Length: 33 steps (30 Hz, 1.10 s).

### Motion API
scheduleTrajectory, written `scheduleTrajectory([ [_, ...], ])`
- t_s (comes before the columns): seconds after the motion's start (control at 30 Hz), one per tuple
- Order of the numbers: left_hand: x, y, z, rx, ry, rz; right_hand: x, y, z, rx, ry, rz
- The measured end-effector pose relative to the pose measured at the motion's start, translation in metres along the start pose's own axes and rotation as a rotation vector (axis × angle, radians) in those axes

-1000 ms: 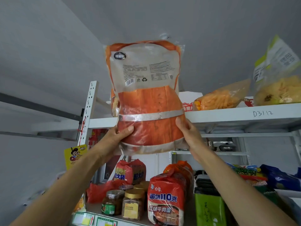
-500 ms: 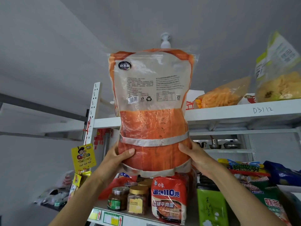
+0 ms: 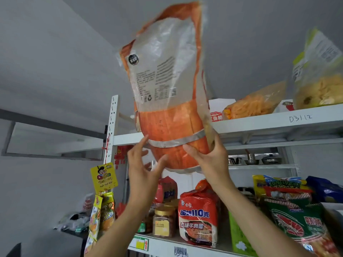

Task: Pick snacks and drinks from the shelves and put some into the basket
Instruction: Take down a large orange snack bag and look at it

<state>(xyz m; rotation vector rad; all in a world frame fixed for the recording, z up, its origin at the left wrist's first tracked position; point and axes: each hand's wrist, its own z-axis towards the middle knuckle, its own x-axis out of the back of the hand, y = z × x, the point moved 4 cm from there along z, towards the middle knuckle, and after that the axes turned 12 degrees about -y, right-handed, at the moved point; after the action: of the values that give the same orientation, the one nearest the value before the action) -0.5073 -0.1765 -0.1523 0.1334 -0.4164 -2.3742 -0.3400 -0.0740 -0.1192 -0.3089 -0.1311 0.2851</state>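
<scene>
orange snack bag (image 3: 168, 93): large, clear upper panel with print, held high in front of the top shelf (image 3: 259, 125), tilted with its top leaning right.
right hand (image 3: 209, 162): fingers (image 3: 193, 151) and thumb clamped on the bag's lower right corner.
left hand (image 3: 142, 170): fingers spread apart and straight beside the bag's lower left; contact cannot be told.
top shelf: white, marked "d3112", carries yellow chip bags (image 3: 256, 104).
lower shelf (image 3: 178, 247): red noodle pack (image 3: 198, 217), gold-lidded jar (image 3: 164, 221), green shrimp-snack bag (image 3: 297, 223).
shelf post (image 3: 112, 127): yellow candy card (image 3: 104, 178) hanging from it.
</scene>
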Motion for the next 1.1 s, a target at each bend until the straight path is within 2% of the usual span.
scheduleTrajectory([
  [0.07, -0.017, 0.016, -0.005, 0.010, -0.088, -0.123, -0.012, -0.010, -0.007, 0.029, 0.080, -0.209],
  [0.13, -0.025, 0.024, -0.005, 0.082, -0.156, -0.355, -0.023, -0.022, -0.017, 0.075, 0.110, -0.409],
  [0.2, -0.020, 0.026, -0.002, 0.141, -0.174, -0.503, -0.032, -0.030, -0.025, 0.124, 0.043, -0.514],
  [0.27, -0.009, 0.029, 0.000, 0.177, -0.165, -0.548, -0.039, -0.033, -0.033, 0.191, -0.075, -0.556],
  [0.4, 0.010, 0.014, 0.001, 0.274, -0.103, -0.647, -0.053, -0.035, -0.050, 0.300, -0.233, -0.445],
  [0.47, 0.018, 0.005, -0.003, 0.295, -0.071, -0.731, -0.054, -0.037, -0.049, 0.303, -0.251, -0.383],
  [0.53, 0.023, 0.001, -0.007, 0.277, -0.103, -0.855, -0.048, -0.039, -0.041, 0.303, -0.256, -0.266],
  [0.63, 0.028, 0.001, -0.017, 0.328, -0.128, -0.921, -0.031, -0.038, -0.018, 0.166, -0.178, -0.256],
  [0.7, 0.035, -0.008, -0.024, 0.367, -0.142, -0.935, -0.016, -0.030, 0.002, -0.073, -0.152, -0.244],
  [0.77, 0.039, -0.014, -0.031, 0.417, -0.200, -0.940, -0.003, -0.015, 0.017, -0.326, -0.232, -0.146],
  [0.83, 0.039, -0.014, -0.039, 0.506, -0.297, -0.951, 0.002, -0.001, 0.018, -0.462, -0.393, 0.027],
  [0.87, 0.039, -0.013, -0.041, 0.528, -0.343, -0.941, 0.001, 0.004, 0.014, -0.493, -0.480, 0.131],
  [0.93, 0.041, -0.015, -0.044, 0.522, -0.402, -0.916, -0.001, 0.011, -0.001, -0.531, -0.551, 0.244],
  [1.1, 0.051, -0.028, -0.043, 0.554, -0.390, -0.773, -0.003, 0.033, -0.027, -0.488, -0.484, 0.330],
])
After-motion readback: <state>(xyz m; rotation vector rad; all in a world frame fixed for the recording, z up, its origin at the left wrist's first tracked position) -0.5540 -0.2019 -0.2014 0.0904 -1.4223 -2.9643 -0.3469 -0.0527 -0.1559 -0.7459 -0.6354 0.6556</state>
